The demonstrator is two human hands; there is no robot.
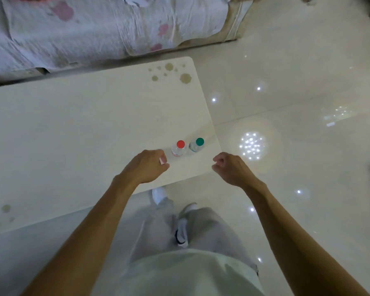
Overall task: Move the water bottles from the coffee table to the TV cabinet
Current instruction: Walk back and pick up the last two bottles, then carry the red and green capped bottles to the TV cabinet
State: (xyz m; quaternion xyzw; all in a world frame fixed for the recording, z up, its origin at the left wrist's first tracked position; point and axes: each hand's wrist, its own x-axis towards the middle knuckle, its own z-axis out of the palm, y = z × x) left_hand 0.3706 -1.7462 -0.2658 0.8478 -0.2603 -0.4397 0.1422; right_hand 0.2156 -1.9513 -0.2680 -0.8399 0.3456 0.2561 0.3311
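Two clear water bottles stand upright side by side near the right front corner of the pale coffee table [83,124]. One has a red cap [179,148], the other a green cap [196,144]. My left hand [147,166] hovers just left of the red-capped bottle, fingers loosely curled and apart, holding nothing. Off the table's right edge, over the floor, my right hand [231,168] is right of the green-capped bottle, also loosely curled and empty. Neither hand touches a bottle. The TV cabinet is not in view.
A sofa under a white flowered sheet [83,28] runs along the table's far side. Brown round stains [169,72] mark the table's far right corner. Glossy tiled floor [297,103] spreads to the right. My legs and shoes [181,229] stand at the table's near edge.
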